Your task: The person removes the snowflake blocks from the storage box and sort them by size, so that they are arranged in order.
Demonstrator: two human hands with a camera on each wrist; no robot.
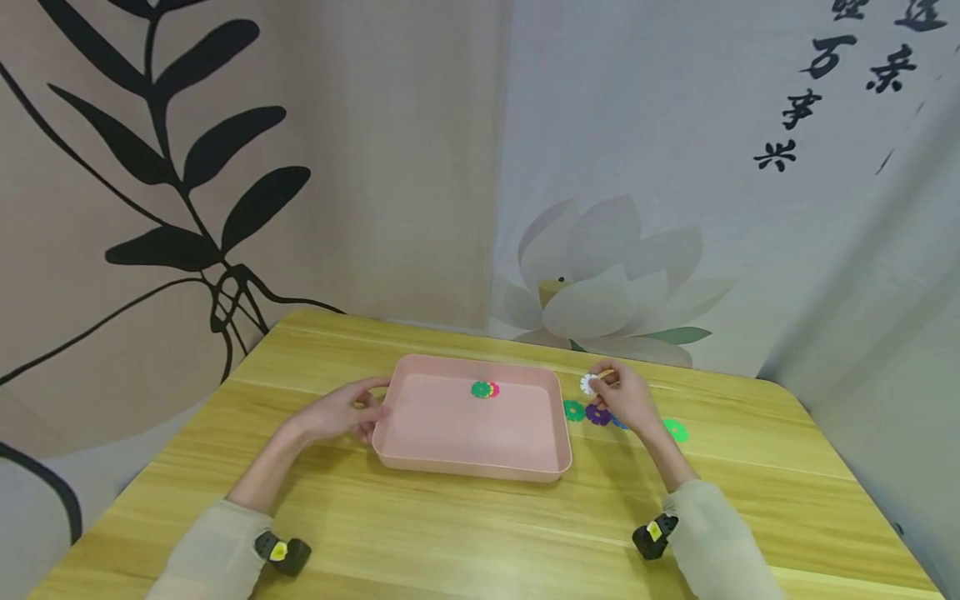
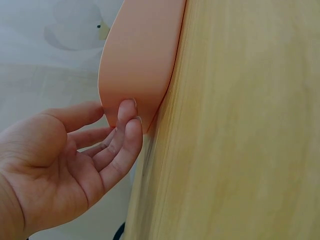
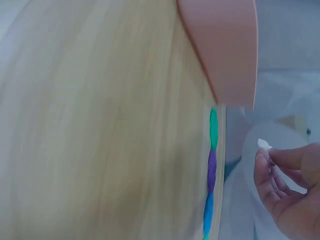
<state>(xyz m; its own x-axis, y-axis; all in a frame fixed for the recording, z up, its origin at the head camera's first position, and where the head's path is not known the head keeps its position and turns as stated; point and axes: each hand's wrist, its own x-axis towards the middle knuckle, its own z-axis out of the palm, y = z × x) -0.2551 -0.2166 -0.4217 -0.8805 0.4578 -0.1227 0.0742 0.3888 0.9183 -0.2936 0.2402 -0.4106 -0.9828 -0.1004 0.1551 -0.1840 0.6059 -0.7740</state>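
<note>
A shallow pink tray (image 1: 465,433) lies on the wooden table. My left hand (image 1: 341,412) holds its left end; in the left wrist view, fingertips (image 2: 128,107) press the outer wall and the thumb meets the rim. Beyond the tray's right end, my right hand (image 1: 626,396) pinches a white snowflake disc (image 1: 587,383) between thumb and fingers, raised above the table. Below that hand lie a green disc (image 1: 574,410), a purple disc (image 1: 597,415) and a blue disc (image 1: 621,423), partly covered by the hand. Inside the tray, a green disc (image 1: 480,389) overlaps a pink-and-yellow piece (image 1: 494,389).
A light green disc (image 1: 677,430) lies to the right of my right wrist. Behind the table (image 1: 450,533) hangs a printed curtain (image 1: 390,167) with leaves, a flower and writing. Each sleeve carries a black wrist device (image 1: 282,552).
</note>
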